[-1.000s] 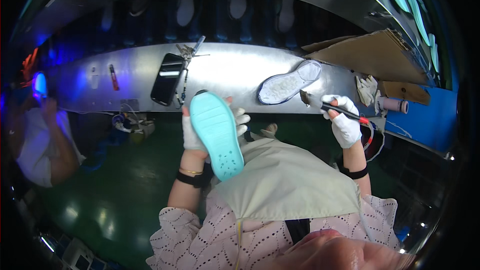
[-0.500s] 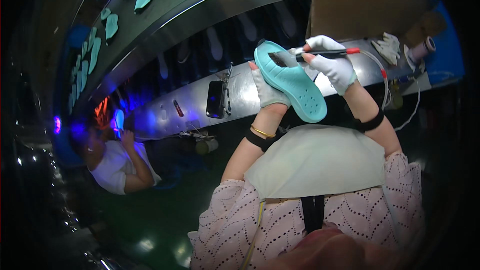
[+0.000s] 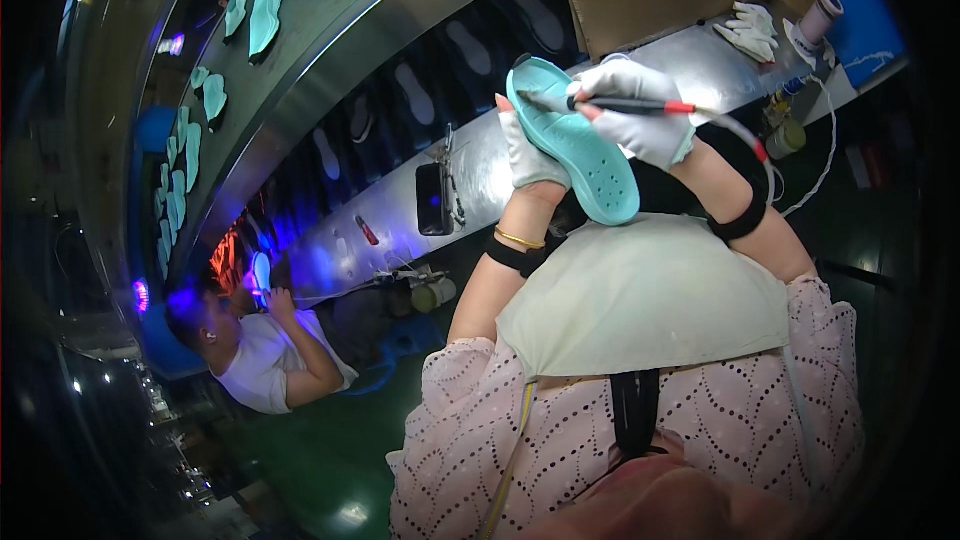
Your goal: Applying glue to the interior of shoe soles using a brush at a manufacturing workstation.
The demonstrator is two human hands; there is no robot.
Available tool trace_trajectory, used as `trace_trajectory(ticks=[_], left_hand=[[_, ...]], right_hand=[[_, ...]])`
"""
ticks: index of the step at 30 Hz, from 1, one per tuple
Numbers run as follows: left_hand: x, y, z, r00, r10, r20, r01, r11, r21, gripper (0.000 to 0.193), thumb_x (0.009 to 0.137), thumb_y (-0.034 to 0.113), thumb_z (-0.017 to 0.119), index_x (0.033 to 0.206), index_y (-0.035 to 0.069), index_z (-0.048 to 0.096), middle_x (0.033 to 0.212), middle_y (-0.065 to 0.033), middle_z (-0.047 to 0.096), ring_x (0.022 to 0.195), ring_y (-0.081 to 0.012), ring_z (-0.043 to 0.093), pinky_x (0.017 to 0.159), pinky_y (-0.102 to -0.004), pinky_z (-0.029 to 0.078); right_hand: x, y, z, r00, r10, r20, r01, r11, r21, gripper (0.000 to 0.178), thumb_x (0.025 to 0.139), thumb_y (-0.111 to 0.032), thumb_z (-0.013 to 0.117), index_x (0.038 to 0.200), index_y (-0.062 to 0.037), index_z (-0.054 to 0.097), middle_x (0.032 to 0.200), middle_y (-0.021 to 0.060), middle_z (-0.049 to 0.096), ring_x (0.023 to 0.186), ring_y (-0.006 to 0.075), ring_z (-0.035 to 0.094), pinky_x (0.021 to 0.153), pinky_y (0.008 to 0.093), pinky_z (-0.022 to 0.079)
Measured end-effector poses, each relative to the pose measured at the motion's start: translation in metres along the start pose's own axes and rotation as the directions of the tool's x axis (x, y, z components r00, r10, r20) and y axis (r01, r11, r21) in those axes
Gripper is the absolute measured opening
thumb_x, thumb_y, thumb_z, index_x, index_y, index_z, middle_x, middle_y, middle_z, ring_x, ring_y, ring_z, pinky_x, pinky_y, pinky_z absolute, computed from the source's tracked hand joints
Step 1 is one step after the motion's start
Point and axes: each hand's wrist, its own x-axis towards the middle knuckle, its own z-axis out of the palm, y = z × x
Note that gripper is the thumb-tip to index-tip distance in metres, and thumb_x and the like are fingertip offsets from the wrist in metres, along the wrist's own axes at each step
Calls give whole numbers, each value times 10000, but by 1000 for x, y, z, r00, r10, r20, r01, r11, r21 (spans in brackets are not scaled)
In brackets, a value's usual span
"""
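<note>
Right hand: gloved, fingers closed round a black-and-red brush, tip at the sole's upper end. Left hand: gloved, grasping the turquoise sole by its side, near the metal bench. On the bench: black phone, white gloves.

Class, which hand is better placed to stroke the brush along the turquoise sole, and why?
Probably the right hand: it holds the brush, tip over the sole, while the left hand supports the sole.
</note>
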Motion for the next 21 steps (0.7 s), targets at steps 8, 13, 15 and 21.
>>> trace_trajectory(ticks=[8, 13, 15, 21], left_hand=[[1, -3, 8, 970, -157, -184, 165, 986, 28, 868, 722, 759, 370, 1220, 53, 447, 1174, -137, 525, 1057, -291, 509, 931, -425, 401], [-29, -24, -13, 982, -183, -51, 188, 976, 114, 910, 696, 783, 349, 1256, 69, 410, 1212, -119, 496, 1086, -278, 494, 936, -412, 401], [-39, -36, -13, 985, -142, -103, 163, 955, 246, 859, 718, 737, 409, 1278, 87, 378, 1218, -108, 489, 1079, -269, 501, 937, -399, 406], [-11, -38, -15, 994, -26, -108, 49, 974, 222, 835, 717, 725, 432, 1244, 78, 403, 1159, -123, 520, 1046, -265, 518, 914, -394, 424]], right_hand=[[-32, 3, -18, 984, 178, 9, -179, 983, 36, 106, 750, 36, 608, 843, -13, 596, 839, 39, 607, 796, 89, 565, 733, 229, 454], [-52, 11, -28, 924, 370, 93, -378, 920, 102, 99, 752, -3, 623, 849, -19, 608, 839, 43, 635, 795, 90, 584, 748, 235, 461], [-56, 15, -38, 878, 478, 25, -469, 847, 252, 86, 779, -36, 610, 863, -17, 607, 853, 55, 633, 811, 102, 578, 755, 242, 460], [-53, 14, -23, 973, 229, -21, -227, 970, 85, 82, 770, -15, 619, 851, -19, 606, 861, 37, 626, 815, 78, 566, 752, 234, 452]])
